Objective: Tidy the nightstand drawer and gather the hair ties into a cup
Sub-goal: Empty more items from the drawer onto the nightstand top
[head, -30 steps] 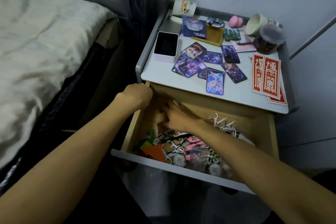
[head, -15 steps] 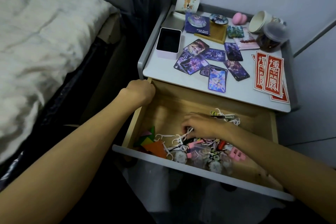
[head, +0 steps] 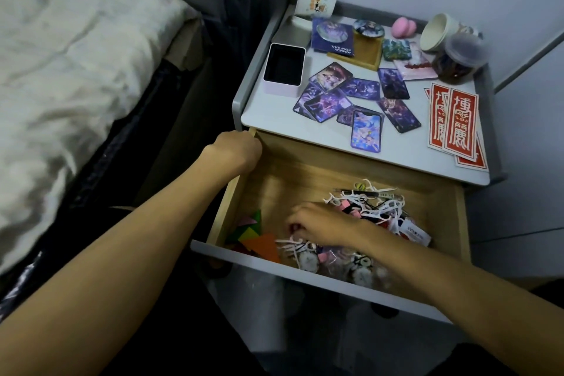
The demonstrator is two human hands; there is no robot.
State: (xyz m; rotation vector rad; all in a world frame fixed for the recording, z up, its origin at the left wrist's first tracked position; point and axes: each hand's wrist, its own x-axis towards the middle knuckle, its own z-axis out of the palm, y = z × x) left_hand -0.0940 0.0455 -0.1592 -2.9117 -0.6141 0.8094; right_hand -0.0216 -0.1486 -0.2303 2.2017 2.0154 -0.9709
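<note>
Hair ties: tangled in clutter in the drawer. Right hand among them, grip unclear; left hand clamped on drawer's left wall. Risk: dragging out snagged clutter.

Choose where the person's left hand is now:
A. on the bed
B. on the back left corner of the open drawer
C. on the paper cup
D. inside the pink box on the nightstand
B: the left hand grips the top of the drawer side wall at its back left corner.
</note>
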